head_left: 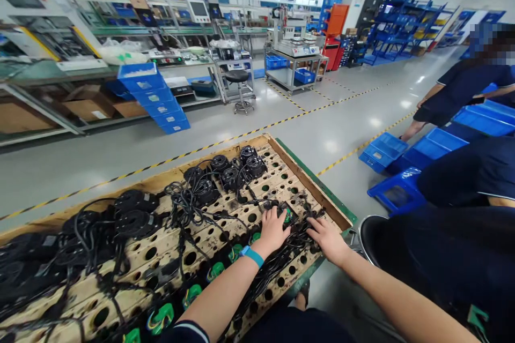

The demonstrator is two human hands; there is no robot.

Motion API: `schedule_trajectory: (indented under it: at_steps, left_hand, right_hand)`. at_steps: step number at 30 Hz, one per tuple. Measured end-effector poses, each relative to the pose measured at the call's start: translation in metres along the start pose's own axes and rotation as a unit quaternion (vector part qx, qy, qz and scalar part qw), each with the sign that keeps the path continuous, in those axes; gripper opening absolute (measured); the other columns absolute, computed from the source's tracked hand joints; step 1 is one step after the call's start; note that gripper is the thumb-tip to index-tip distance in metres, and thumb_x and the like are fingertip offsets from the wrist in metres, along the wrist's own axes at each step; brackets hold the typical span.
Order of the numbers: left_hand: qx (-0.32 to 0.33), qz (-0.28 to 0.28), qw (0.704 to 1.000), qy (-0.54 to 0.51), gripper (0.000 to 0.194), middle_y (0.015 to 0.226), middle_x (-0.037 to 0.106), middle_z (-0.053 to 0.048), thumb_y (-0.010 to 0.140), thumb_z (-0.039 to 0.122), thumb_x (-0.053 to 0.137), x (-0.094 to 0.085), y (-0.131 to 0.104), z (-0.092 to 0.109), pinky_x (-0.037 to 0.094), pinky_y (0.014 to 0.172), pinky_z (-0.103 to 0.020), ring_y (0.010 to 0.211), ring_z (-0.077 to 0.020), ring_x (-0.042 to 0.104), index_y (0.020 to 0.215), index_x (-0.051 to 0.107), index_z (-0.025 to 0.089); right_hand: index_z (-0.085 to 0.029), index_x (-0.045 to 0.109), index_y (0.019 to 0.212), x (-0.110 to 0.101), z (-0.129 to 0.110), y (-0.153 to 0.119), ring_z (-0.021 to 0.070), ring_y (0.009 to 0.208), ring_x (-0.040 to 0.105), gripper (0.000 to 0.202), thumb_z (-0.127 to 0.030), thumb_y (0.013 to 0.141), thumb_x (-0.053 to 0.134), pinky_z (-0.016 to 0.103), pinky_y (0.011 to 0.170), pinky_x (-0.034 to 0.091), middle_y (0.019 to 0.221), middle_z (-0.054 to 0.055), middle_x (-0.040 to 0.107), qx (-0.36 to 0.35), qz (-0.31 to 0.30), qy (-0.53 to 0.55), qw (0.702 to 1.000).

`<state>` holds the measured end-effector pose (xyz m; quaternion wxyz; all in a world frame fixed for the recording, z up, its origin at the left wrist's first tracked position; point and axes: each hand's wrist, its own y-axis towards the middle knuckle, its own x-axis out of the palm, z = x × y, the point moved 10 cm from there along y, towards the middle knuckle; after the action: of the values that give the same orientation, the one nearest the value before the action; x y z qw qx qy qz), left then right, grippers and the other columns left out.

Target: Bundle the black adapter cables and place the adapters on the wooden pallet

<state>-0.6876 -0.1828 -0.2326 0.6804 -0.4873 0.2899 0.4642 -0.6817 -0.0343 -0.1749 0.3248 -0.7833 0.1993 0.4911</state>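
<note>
left hand [273, 229] curled over small black-green round part [286, 214] | right hand [326, 237] spread flat on tangled black cables [298, 236] | near right corner of perforated wooden tray [281, 182]

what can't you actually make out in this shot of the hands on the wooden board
Head view only:
- Left hand: its palm covers the black part with green under it, so the grip cannot be judged.
- Right hand: fingertips are buried in the black cables; whether it holds anything is hidden.
- Wooden board: cut off by the left and bottom edges.
- Labels on the blue bins: too small to read.
</note>
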Motion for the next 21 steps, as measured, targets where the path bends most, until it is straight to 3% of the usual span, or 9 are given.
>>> schedule_trajectory:
  at_steps: [3,5,8,10,12,14,17,19,21]
  left_hand:
    - [-0.006,0.004,1.000,-0.010,0.060,0.151,0.044,-0.019,0.090,0.044,0.059,0.002,-0.002,0.002,0.025,0.118,-0.060,0.139,-0.0405,0.040,0.145,0.052,0.021]
    - [-0.002,0.009,1.000,-0.016,0.061,0.152,0.042,-0.020,0.091,0.047,0.057,0.002,-0.003,0.004,0.026,0.119,-0.059,0.140,-0.0404,0.039,0.146,0.051,0.020]
    - [0.006,0.018,1.000,-0.019,0.063,0.152,0.043,-0.020,0.092,0.053,0.054,-0.001,-0.006,0.004,0.028,0.118,-0.057,0.140,-0.0395,0.040,0.146,0.051,0.021]
    - [0.008,0.022,1.000,-0.017,0.063,0.151,0.046,-0.019,0.091,0.055,0.054,-0.004,-0.008,0.002,0.030,0.117,-0.058,0.139,-0.0392,0.042,0.145,0.052,0.022]
    - [0.011,0.023,1.000,-0.012,0.064,0.149,0.048,-0.019,0.090,0.056,0.057,-0.007,-0.008,-0.001,0.033,0.115,-0.058,0.137,-0.0390,0.045,0.145,0.053,0.023]
    - [0.014,0.026,1.000,0.000,0.064,0.148,0.050,-0.018,0.089,0.055,0.059,-0.012,-0.006,-0.003,0.034,0.115,-0.055,0.136,-0.0376,0.046,0.145,0.053,0.024]
    - [0.024,0.035,0.999,0.025,0.054,0.149,0.050,-0.015,0.097,0.048,0.050,-0.024,-0.009,0.003,0.032,0.116,-0.050,0.138,-0.0340,0.045,0.145,0.052,0.024]
    - [0.042,0.031,0.998,0.035,0.049,0.148,0.051,-0.016,0.100,0.043,0.041,-0.030,-0.016,0.011,0.034,0.113,-0.052,0.137,-0.0346,0.046,0.143,0.054,0.020]
    - [0.069,0.018,0.997,0.042,0.050,0.142,0.057,-0.015,0.100,0.045,0.039,-0.031,-0.019,0.016,0.040,0.107,-0.056,0.132,-0.0376,0.050,0.136,0.058,0.016]
  right_hand:
    - [-0.014,0.063,0.132,0.028,0.030,-0.018,0.0340,0.125,0.051,0.048,-0.003,0.091,0.042,0.053,0.105,0.043,0.148,0.020,0.049,0.126,0.014,-0.029,0.992]
    - [-0.012,0.055,0.142,0.047,0.040,-0.026,0.0338,0.131,0.050,0.060,0.002,0.087,0.037,0.052,0.110,0.041,0.152,0.021,0.045,0.156,0.005,-0.029,0.987]
    - [-0.016,0.022,0.162,0.065,0.048,-0.030,0.0316,0.142,0.041,0.085,0.007,0.081,0.035,0.048,0.115,0.039,0.162,0.018,0.030,0.173,0.013,-0.014,0.985]
    - [-0.022,-0.008,0.163,0.071,0.051,-0.035,0.0335,0.146,0.036,0.101,0.008,0.076,0.036,0.050,0.114,0.041,0.166,0.018,0.019,0.205,0.037,-0.011,0.978]
    - [-0.024,-0.022,0.158,0.076,0.044,-0.049,0.0362,0.146,0.035,0.109,0.007,0.073,0.038,0.052,0.110,0.044,0.167,0.019,0.009,0.236,0.056,0.002,0.970]
    - [-0.024,-0.017,0.161,0.084,0.029,-0.074,0.0356,0.147,0.033,0.107,0.002,0.074,0.040,0.052,0.110,0.044,0.168,0.019,0.006,0.258,0.069,0.041,0.963]
    - [-0.020,0.017,0.163,0.101,-0.004,-0.143,0.0298,0.150,0.030,0.088,-0.008,0.080,0.043,0.049,0.119,0.036,0.165,0.014,0.023,0.326,0.060,0.123,0.935]
    - [-0.017,0.040,0.155,0.120,-0.031,-0.205,0.0276,0.148,0.033,0.073,-0.013,0.082,0.046,0.046,0.122,0.032,0.159,0.013,0.037,0.409,0.026,0.178,0.895]
    - [-0.014,0.053,0.145,0.138,-0.064,-0.268,0.0271,0.144,0.041,0.067,-0.012,0.078,0.050,0.044,0.122,0.034,0.152,0.015,0.047,0.496,-0.002,0.238,0.835]
